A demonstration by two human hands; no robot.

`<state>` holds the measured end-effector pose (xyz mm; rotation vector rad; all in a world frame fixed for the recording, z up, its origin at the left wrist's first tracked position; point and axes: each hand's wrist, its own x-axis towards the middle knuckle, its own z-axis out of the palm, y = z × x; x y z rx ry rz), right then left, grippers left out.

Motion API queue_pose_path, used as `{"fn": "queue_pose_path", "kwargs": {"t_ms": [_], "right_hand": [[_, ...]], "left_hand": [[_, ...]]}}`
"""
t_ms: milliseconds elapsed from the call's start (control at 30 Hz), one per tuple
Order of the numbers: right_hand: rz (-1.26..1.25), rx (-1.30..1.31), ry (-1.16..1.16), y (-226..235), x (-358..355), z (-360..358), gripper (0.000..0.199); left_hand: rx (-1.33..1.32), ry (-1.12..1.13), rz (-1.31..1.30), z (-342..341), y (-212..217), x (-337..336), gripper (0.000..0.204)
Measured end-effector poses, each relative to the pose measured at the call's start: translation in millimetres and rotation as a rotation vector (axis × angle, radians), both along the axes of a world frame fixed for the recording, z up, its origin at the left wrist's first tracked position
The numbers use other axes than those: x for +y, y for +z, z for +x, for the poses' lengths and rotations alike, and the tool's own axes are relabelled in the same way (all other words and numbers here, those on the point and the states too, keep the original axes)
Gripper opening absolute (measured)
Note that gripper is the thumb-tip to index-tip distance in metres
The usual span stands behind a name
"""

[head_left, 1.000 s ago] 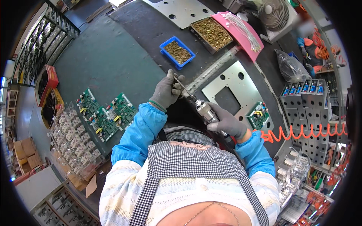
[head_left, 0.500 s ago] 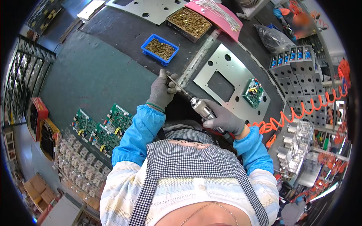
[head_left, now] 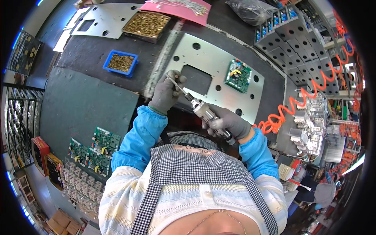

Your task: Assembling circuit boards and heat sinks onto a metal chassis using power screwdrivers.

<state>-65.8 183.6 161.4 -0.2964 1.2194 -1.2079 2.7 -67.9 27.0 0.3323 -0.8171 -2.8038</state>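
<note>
My right hand (head_left: 234, 123), in a grey glove, is wrapped round a silver air screwdriver (head_left: 204, 112). Its long thin bit slants up and left to my gloved left hand (head_left: 163, 96), whose fingers are closed at the bit's tip. Whatever they pinch there is too small to make out. Both hands are over the near left side of a flat metal plate (head_left: 213, 51) with a square cutout and round holes. A green circuit board (head_left: 238, 76) lies on the plate's right part. Left of the plate, a blue tray (head_left: 133, 67) holds small brass-coloured screws (head_left: 120, 62).
Several circuit boards (head_left: 94, 147) lie at left on a green mat (head_left: 86, 103), beside rows of white parts (head_left: 84, 184). A box of brass-coloured pieces (head_left: 145, 24), another metal plate (head_left: 113, 17) and a pink sheet (head_left: 176, 11) are at the back. An orange coiled hose (head_left: 276, 121) hangs at right.
The view has swung to the right. My hands and the screwdriver have moved from near the blue tray to the metal plate's left side, my left fingers still at the bit's tip.
</note>
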Motion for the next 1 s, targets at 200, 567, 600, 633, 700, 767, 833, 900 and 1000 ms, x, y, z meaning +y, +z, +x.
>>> {"fn": "queue_pose_path", "kwargs": {"t_ms": [200,567,600,633,700,767,833,900,1000], "right_hand": [[-0.025,0.03,-0.071,-18,90,-52,0.079],[-0.078,-0.038,-0.11,-33,186,-107,0.078],[-0.08,-0.034,-0.121,-34,190,-109,0.078],[-0.082,-0.021,-0.133,-35,193,-110,0.077],[-0.081,-0.001,-0.161,-36,197,-111,0.076],[-0.055,0.025,-0.169,-35,199,-110,0.076],[-0.049,0.039,-0.184,-32,200,-110,0.076],[-0.044,0.05,-0.195,-30,198,-109,0.077],[-0.004,0.064,-0.202,-30,193,-106,0.078]], "left_hand": [[-0.141,0.094,0.184,-53,14,59,0.028],[-0.214,0.07,0.023,-112,24,143,0.029],[-0.21,0.059,0.021,-117,26,146,0.029],[-0.217,0.044,0.012,-122,27,149,0.029],[-0.218,0.013,0.005,-132,28,152,0.028],[-0.166,-0.072,-0.107,-138,27,147,0.029],[-0.17,-0.121,-0.218,-142,29,140,0.03],[-0.177,-0.189,-0.442,-146,36,133,0.032],[-0.247,-0.363,-0.706,-155,55,117,0.03]]}}
